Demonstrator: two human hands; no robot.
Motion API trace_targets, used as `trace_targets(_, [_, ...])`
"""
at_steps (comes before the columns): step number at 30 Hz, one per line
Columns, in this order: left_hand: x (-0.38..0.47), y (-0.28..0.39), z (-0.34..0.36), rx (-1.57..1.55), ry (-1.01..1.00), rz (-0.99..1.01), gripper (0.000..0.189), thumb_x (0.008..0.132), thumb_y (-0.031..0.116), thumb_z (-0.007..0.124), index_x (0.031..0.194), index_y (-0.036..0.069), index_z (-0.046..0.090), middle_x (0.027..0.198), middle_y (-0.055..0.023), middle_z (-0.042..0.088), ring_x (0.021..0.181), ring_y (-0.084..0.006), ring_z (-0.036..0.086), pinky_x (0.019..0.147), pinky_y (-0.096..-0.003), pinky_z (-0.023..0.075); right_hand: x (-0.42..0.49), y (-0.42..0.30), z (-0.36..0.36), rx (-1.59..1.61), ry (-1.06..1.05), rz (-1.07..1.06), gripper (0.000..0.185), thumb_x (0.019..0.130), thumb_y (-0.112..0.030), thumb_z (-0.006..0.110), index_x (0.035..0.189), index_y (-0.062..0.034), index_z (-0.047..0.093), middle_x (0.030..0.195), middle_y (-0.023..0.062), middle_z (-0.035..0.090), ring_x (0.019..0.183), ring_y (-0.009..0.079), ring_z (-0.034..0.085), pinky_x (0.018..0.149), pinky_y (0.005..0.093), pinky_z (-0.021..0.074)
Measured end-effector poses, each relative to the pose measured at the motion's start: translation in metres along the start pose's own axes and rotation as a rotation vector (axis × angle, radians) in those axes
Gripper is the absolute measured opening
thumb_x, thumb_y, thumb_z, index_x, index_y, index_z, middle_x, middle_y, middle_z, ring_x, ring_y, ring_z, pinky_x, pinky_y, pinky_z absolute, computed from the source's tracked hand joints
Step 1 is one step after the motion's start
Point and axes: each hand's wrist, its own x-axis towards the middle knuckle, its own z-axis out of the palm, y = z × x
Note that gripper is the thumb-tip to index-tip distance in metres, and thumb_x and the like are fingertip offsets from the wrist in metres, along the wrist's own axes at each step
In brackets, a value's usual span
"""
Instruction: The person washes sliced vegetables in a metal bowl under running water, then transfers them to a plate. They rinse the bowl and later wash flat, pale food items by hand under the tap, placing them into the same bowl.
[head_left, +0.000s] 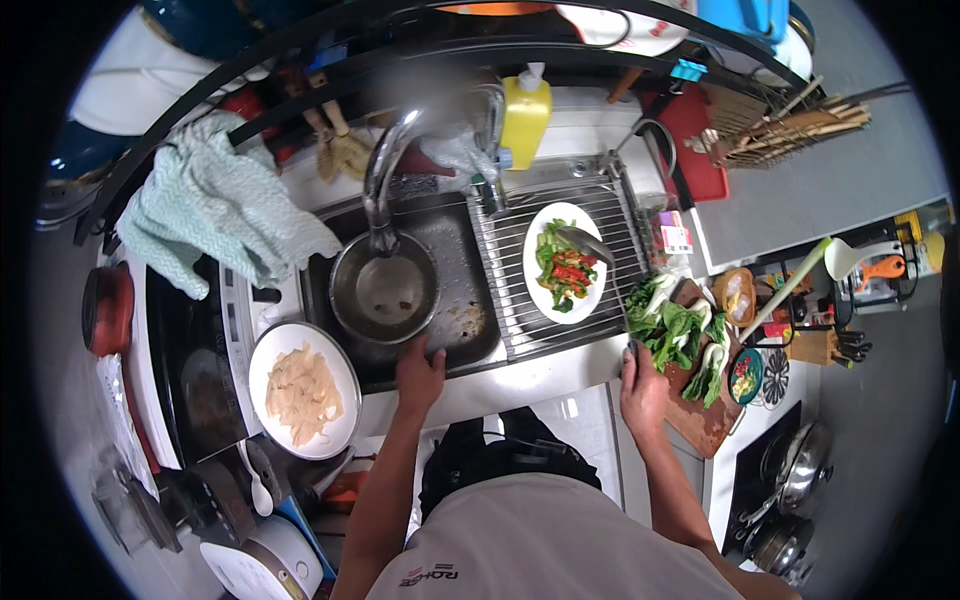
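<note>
My left hand (421, 379) is at the front edge of the sink (465, 300), fingertips beside the near rim of a steel pot (385, 300). Its thumb stands apart; whether the fingers grip the pot is unclear. Cloudy liquid with dark bits fills the pot's bottom, under the chrome faucet (377, 180). At the right front corner of a roll-up drying rack (517, 315), my right hand (643, 386) touches a small dark thing I cannot identify. On the rack rests a white oval plate (570, 313) of chopped red and green peppers, with a metal spoon (589, 244) lying across it.
Bok choy (679, 337) lies partly on a wooden cutting board (694, 424) by a small bowl (745, 375). A white bowl (262, 360) of pale slices stands left. Behind are a yellow soap bottle (525, 120), a towel (217, 202) and an overhead black rack (360, 60).
</note>
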Motion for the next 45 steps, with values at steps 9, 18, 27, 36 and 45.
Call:
trace_targets(9, [-0.007, 0.000, -0.011, 0.005, 0.100, -0.079, 0.045, 0.092, 0.022, 0.074, 0.131, 0.001, 0.062, 0.126, -0.0246, 0.066, 0.118, -0.0439, 0.063, 0.101, -0.0492, 0.0518, 0.007, -0.048, 0.013, 0.506, -0.404, 0.126, 0.031, 0.112, -0.026, 0.054, 0.125, -0.0026, 0.068, 0.064, -0.0082, 0.044, 0.051, 0.0032, 0.037, 0.046, 0.0249, 0.0289])
trace_targets(18, [-0.028, 0.021, -0.021, 0.020, 0.128, -0.039, 0.044, 0.095, 0.021, 0.071, 0.132, 0.001, 0.059, 0.131, -0.0250, 0.061, 0.120, -0.0449, 0.061, 0.102, -0.0505, 0.0515, 0.066, -0.143, 0.255, 0.263, -0.526, -0.267, 0.039, 0.107, -0.033, 0.054, 0.107, 0.0033, 0.068, 0.084, 0.0297, 0.070, 0.082, 0.0500, 0.068, 0.075, 0.0532, 0.0542])
trace_targets(27, [-0.056, 0.015, -0.038, -0.045, 0.170, -0.080, 0.041, 0.096, 0.019, 0.070, 0.131, 0.001, 0.060, 0.129, -0.0242, 0.062, 0.119, -0.0447, 0.061, 0.100, -0.0507, 0.0517, 0.069, -0.182, 0.315, 0.769, -1.119, 0.578, 0.040, 0.112, -0.038, 0.046, 0.119, -0.0040, 0.065, 0.065, 0.0058, 0.055, 0.048, 0.0189, 0.052, 0.040, 0.0355, 0.0386])
trace_targets(36, [-0.052, 0.008, -0.039, -0.031, 0.203, -0.064, 0.040, 0.096, 0.019, 0.070, 0.130, 0.002, 0.060, 0.128, -0.0220, 0.062, 0.116, -0.0439, 0.063, 0.097, -0.0501, 0.0534, 0.071, -0.172, 0.263, 1.123, -1.322, 0.862, 0.041, 0.116, -0.035, 0.036, 0.125, -0.0047, 0.062, 0.067, -0.0084, 0.027, 0.049, 0.0039, 0.022, 0.041, 0.0220, 0.0170])
trace_targets(45, [-0.049, 0.005, -0.040, -0.039, 0.193, -0.057, 0.039, 0.096, 0.020, 0.070, 0.129, 0.003, 0.059, 0.126, -0.0232, 0.062, 0.117, -0.0443, 0.062, 0.097, -0.0513, 0.0531, 0.056, -0.173, 0.196, 0.885, -1.200, 0.784, 0.042, 0.116, -0.032, 0.033, 0.130, -0.0042, 0.061, 0.067, -0.0092, 0.031, 0.049, 0.0033, 0.025, 0.040, 0.0219, 0.0178])
